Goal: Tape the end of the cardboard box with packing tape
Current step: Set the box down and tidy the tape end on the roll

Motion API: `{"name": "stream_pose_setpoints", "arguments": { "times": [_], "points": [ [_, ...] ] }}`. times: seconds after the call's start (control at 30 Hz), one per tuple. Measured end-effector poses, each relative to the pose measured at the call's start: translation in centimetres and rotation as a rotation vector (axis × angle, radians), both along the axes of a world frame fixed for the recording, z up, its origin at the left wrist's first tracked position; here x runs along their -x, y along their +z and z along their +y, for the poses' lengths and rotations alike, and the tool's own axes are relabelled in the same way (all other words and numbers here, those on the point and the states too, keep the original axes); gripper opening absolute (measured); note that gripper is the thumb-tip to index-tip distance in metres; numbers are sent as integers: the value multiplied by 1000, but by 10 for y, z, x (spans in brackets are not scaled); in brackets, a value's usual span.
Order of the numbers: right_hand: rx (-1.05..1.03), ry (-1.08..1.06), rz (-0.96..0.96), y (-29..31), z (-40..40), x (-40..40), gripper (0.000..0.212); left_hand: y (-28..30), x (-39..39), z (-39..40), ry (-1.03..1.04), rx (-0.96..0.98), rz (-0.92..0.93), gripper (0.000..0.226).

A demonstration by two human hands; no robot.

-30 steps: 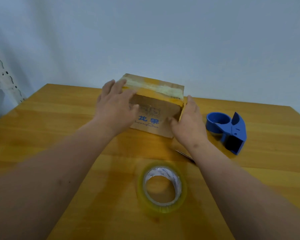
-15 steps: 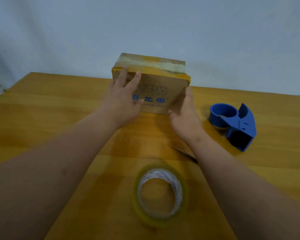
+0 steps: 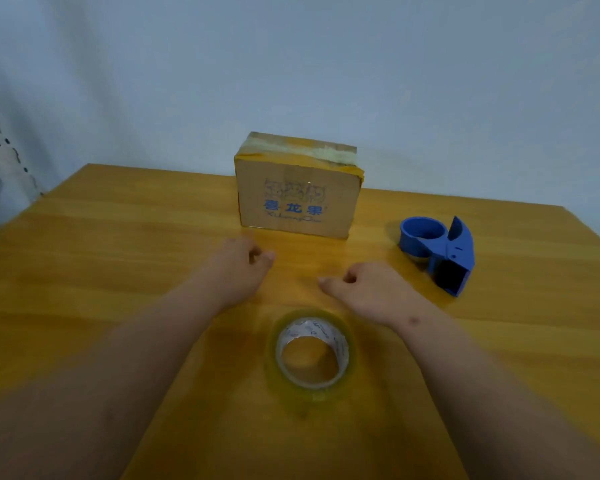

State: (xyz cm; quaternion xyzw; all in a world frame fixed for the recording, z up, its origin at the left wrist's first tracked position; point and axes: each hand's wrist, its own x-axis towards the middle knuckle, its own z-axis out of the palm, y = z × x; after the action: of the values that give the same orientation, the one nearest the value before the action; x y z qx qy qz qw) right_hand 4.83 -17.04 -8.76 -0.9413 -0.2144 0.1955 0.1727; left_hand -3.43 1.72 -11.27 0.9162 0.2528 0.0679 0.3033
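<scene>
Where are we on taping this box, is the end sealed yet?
Tape strips already cross the top of the cardboard box and fold over its edges. Nothing is in hand: the left hand and right hand hover empty, loosely curled, between box and tape roll, which lies flat on the table. Whether another strip is left, I cannot tell.

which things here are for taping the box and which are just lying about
For the job:
cardboard box, standing on the table
packing tape roll, lying flat nearest the person
left hand and right hand, both holding nothing

Lying about:
blue tape dispenser, right of the box, apparently with no roll in it
white object at the left edge, too blurred to name
</scene>
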Motion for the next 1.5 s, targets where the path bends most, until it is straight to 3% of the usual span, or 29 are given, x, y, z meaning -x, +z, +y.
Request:
{"name": "stream_pose_setpoints", "arguments": {
  "times": [0.07,0.17,0.3,0.47,0.57,0.63,0.7,0.8,0.9,1.03,1.17,1.4,1.5],
  "points": [
    [135,41,100,2,-8,15,71,6,16,-11,-34,41,129,47],
    [264,75,165,3,-16,35,68,12,35,-32,-102,8,304,60],
    [276,107,23,1,-23,58,35,10,52,-47,-143,86,411,66],
    [-132,-1,-92,-9,-34,75,25,5,68,-52,-93,316,319,78],
    [-436,10,-68,-17,-39,76,18,6,77,-54,-119,552,207,58],
    [-617,-11,37,-21,-42,76,26,6,81,-55,-120,584,87,39],
    [-737,-41,225,-22,-46,74,46,7,82,-57,-104,537,-40,34],
    [-804,21,481,-19,-51,70,50,9,82,-55,-128,379,-151,38],
    [-835,86,568,-16,-52,69,46,9,81,-54,-160,304,-188,41],
    [-901,48,609,-19,-52,68,57,11,82,-50,-182,454,-174,38],
    [-1033,-11,716,-21,-55,63,35,19,83,-46,-200,647,-119,24],
    [-1089,-153,920,-22,-52,58,27,19,75,-44,-168,396,-182,11],
    [-1065,-167,986,-22,-50,59,34,18,72,-45,-159,334,-228,14]
  ]
}}
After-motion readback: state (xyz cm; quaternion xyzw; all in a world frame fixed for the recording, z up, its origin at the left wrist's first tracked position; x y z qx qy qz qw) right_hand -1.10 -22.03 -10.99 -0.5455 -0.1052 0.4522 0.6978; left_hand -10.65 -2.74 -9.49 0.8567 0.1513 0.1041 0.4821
